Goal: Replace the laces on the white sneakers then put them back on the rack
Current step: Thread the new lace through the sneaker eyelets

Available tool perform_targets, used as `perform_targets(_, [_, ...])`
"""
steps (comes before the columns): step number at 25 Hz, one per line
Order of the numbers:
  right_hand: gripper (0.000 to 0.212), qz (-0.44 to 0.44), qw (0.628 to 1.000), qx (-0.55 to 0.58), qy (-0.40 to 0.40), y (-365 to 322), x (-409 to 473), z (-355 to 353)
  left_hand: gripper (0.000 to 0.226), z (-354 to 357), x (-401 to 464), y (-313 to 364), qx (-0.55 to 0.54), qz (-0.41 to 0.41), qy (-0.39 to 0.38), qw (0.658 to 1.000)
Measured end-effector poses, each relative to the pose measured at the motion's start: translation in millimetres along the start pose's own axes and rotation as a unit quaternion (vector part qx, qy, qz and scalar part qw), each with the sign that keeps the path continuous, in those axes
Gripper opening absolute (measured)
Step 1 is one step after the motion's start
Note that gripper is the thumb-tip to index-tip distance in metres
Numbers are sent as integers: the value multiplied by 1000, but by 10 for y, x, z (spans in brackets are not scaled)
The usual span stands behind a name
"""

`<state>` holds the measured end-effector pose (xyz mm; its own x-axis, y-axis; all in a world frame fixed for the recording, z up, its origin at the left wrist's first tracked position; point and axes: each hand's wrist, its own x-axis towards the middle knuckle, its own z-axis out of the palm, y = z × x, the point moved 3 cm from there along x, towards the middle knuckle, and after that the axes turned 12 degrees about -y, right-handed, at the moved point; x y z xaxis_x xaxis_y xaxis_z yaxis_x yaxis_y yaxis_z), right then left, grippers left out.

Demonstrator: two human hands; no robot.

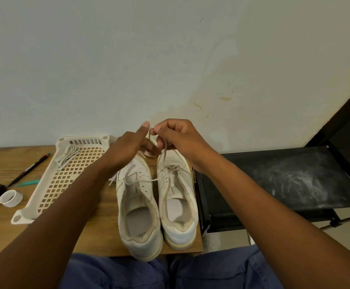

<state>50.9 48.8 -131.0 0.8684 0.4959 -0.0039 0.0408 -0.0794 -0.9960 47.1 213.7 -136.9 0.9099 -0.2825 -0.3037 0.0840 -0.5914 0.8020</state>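
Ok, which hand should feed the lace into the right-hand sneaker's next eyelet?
Probably the right hand: it already pinches the lace rising from the right-hand sneaker, directly above it. The left hand sits over the left sneaker, better placed to steady.

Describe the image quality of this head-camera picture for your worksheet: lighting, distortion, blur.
Head view: soft, even indoor light with only faint shadows; wide-angle distortion bends the forearms outward and tilts the black rack at the right; the left hand and right hand look slightly soft around the lace; the white sneakers stay fairly sharp; no strong glare.
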Motion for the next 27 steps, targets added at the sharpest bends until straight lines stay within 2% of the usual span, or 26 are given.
perform_targets(4, [25,17,997,-68,13,56,7,-6,41,-12,28,38,-208,50,23,977])
perform_targets(7, [23,65,985,-158,40,129,24,-102,22,-108,3,19,-353,70,55,931])
perform_targets(10, [23,141,961,-226,69,252,44,-236,16,-205,-14,-36,-462,88,83,878])
perform_targets(13, [23,226,911,-329,106,328,-2,-396,18,-312,-42,-83,-496,113,141,849])
perform_targets(16, [20,305,850,-416,106,321,-93,-474,23,-392,-63,-139,-508,127,193,830])
perform_targets(19, [27,335,822,-450,98,337,-118,-516,29,-419,-55,-168,-522,149,211,813])
perform_targets(22, [20,347,810,-465,86,394,-144,-566,29,-429,-30,-202,-540,168,218,795])
perform_targets(24, [18,350,818,-452,64,431,-163,-577,24,-424,-4,-219,-537,163,212,800])
perform_targets(27, [13,337,836,-431,41,482,-129,-535,21,-325,18,-179,-450,115,171,869])
